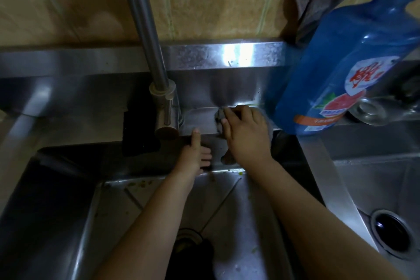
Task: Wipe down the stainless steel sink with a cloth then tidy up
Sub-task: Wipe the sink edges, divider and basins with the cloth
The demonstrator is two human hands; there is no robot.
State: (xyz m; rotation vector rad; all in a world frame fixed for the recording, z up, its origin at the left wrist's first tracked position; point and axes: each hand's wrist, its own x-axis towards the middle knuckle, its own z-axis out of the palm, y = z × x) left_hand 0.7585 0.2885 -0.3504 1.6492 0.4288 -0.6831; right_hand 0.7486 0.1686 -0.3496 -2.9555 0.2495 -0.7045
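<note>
My right hand (245, 134) is bunched around the cloth (219, 118), pressing it onto the sink ledge (200, 118) to scrub. The left hand (195, 154), fingers flat and holding nothing, braces just left of it. Around that grip I count one faucet (163, 107) left, one bottle (336, 63) right and two basins (238, 211) below.

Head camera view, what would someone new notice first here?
The big blue bottle at the upper right draws the eye first, its base by the sink's back ledge. In the middle, the right hand holds a grey cloth against that ledge, just right of the steel tap. The left hand rests against the ledge's front edge beside it.
</note>
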